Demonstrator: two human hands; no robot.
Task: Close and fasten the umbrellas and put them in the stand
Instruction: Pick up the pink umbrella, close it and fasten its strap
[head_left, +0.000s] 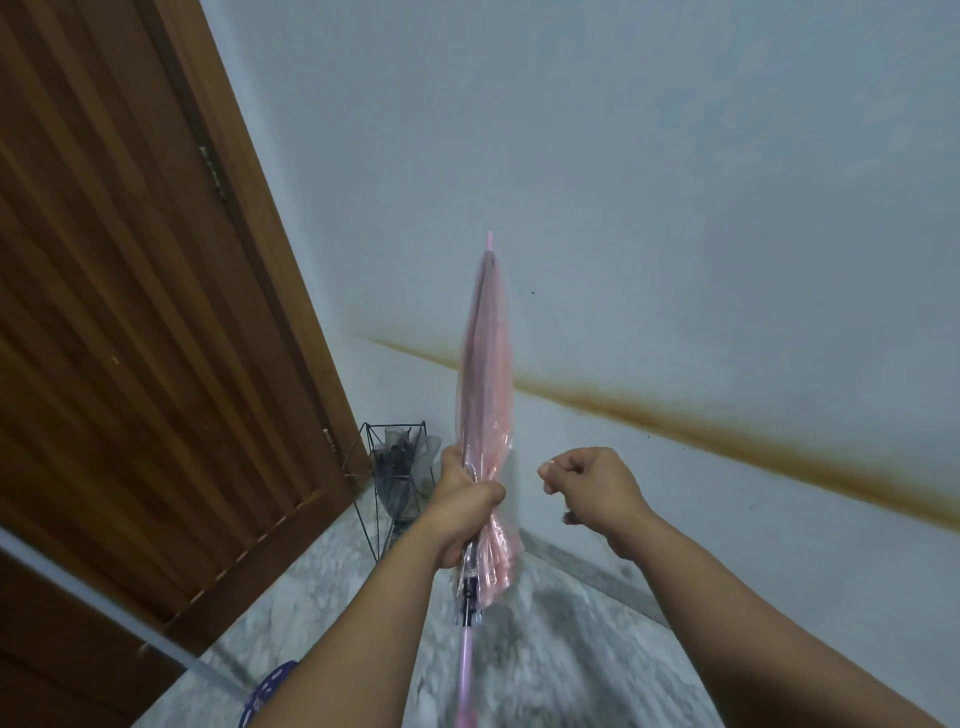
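A folded pink see-through umbrella (487, 364) points up and away from me, tip toward the wall. My left hand (465, 499) grips its gathered canopy near the lower end, and the pink shaft runs down past my forearm. My right hand (589, 486) hovers to the right of the umbrella, fingers curled into a loose fist, thumb and forefinger pressed together; whether they pinch anything is too small to tell. A black wire umbrella stand (397, 480) sits in the corner behind my left hand, with a folded clear umbrella inside it.
A brown wooden door (130, 312) fills the left side. The pale wall (675, 208) carries a rusty stain band. The floor is grey marble. A white pole (104, 608) crosses the lower left, and a blue perforated object (267, 693) lies at the bottom edge.
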